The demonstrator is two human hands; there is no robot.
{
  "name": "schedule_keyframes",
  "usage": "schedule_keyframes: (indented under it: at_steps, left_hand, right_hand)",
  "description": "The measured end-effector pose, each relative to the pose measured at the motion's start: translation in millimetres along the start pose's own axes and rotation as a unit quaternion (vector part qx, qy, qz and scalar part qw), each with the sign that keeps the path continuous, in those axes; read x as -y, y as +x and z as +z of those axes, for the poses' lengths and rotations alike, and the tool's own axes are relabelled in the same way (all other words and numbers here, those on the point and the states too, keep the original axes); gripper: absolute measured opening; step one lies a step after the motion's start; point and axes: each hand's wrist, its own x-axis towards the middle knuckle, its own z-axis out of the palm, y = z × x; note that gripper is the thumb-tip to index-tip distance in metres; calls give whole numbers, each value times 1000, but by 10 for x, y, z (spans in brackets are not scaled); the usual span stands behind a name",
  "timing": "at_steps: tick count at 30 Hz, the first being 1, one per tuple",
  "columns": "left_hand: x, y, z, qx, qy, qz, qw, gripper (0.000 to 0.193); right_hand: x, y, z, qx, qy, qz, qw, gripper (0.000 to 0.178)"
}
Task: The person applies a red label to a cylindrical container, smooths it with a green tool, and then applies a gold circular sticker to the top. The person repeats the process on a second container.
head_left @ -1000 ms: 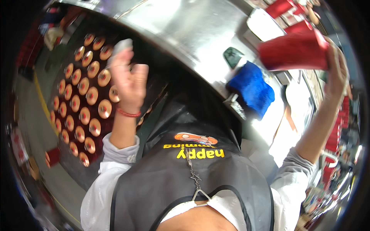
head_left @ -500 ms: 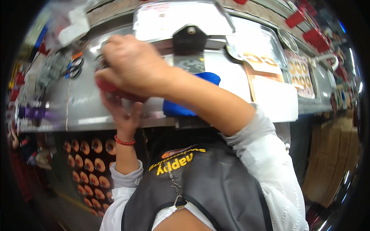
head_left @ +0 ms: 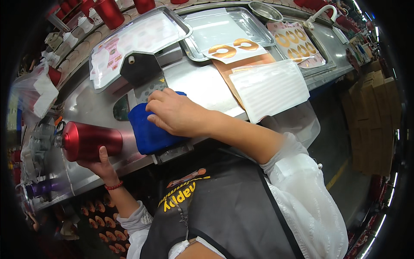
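Observation:
My left hand point(head_left: 101, 166) is closed around a shiny red metal bottle point(head_left: 92, 140) from below, its thumb up along the side. The bottle lies on its side with its bare threaded neck point(head_left: 60, 140) pointing left. My right hand point(head_left: 177, 113) is on a blue cloth point(head_left: 148, 134), fingers curled and thumb bent at the cloth, with blue showing between them. The cloth is draped over a holder at the table's front edge. Just beyond it stands a black angled plate point(head_left: 140, 69) with a small knob.
Metal trays hold printed sheets point(head_left: 142, 36) and gold ring-shaped stickers point(head_left: 224, 51). White sheets point(head_left: 271, 86) lie on the right of the metal table point(head_left: 189, 80). A conveyor point(head_left: 71, 39) with red bottles point(head_left: 108, 14) runs behind. Glass jars point(head_left: 41, 138) and a purple object point(head_left: 41, 187) stand at left.
My right hand has let go of the bottle and moved right to the blue cloth. The left hand now holds the bottle alone, lower and turned on its side. The view has turned rightward.

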Motion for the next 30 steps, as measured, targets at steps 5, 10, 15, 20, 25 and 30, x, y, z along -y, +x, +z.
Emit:
schedule_keyframes:
  at_steps: [5,10,15,20,25,30]
  left_hand:
    - [9,-14,-3,3,26,-4,1000,86]
    - [49,-84,-166,18,51,23,998,83]
    - [-158,69,-149,25,-4,47,999,98]
    - [-201,210,-430,-109,-122,-94,982,71]
    - [124,913,-732,-10,-32,-202,979,34]
    - [473,1732,-428,212,-238,-280,906,40]
  right_hand:
    - [-29,-83,15,78,-92,-32,992,26]
    - [11,5,26,166,-108,-52,979,46]
    - [-20,180,-176,198,-48,-120,972,54]
    - [-602,706,-697,40,14,-11,999,32]
    - [-1917,1173,-1040,44,-226,62,971,29]
    - [-2193,1689,-1006,81,5,390,917,44]
